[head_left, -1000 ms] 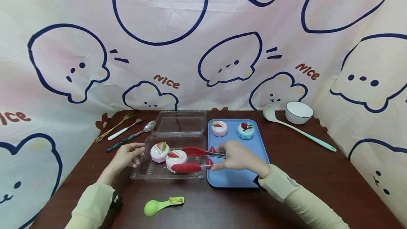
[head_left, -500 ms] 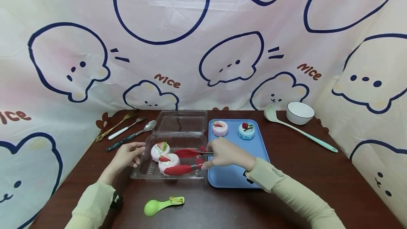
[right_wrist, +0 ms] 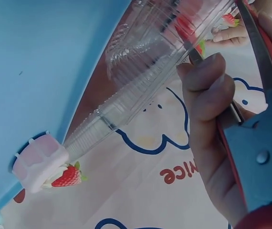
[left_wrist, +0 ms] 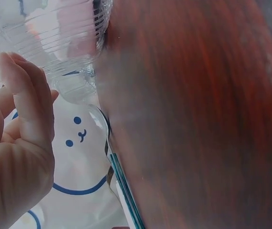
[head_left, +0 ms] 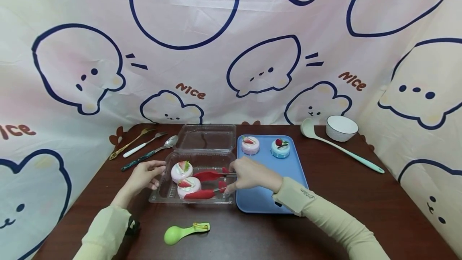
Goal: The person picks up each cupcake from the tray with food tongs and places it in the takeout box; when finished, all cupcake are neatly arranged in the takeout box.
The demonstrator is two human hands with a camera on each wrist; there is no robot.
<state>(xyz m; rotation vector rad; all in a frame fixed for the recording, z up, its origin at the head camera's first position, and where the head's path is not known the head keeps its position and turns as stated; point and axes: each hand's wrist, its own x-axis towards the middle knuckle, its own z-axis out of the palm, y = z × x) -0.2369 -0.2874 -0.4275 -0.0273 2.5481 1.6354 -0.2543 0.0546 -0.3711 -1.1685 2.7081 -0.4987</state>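
My right hand (head_left: 249,173) grips red-tipped metal tongs (head_left: 203,193), also seen in the right wrist view. Their tips are spread, one along the near side of a pink toy cake with a strawberry slice (head_left: 188,187), the other behind and to its right. This cake sits in the clear plastic container (head_left: 225,196), beside a second pink strawberry cake (head_left: 181,171). My left hand (head_left: 144,176) rests at the container's left rim with fingers relaxed, fingertips right at the edge. In the left wrist view, the fingers (left_wrist: 28,98) overlap the container corner.
A blue tray (head_left: 267,204) on the right bears a pink cake (head_left: 250,145) and a blue cake (head_left: 280,148). A spoon (head_left: 155,152) and forks lie left, a green scoop (head_left: 185,232) in front. A ladle (head_left: 339,147) and white bowl (head_left: 341,128) stand back right.
My right hand and the tongs have moved left, and the front pink cake has shifted left with them, up against the other cake. The tongs' tips now sit slightly lower; my left hand stays put.
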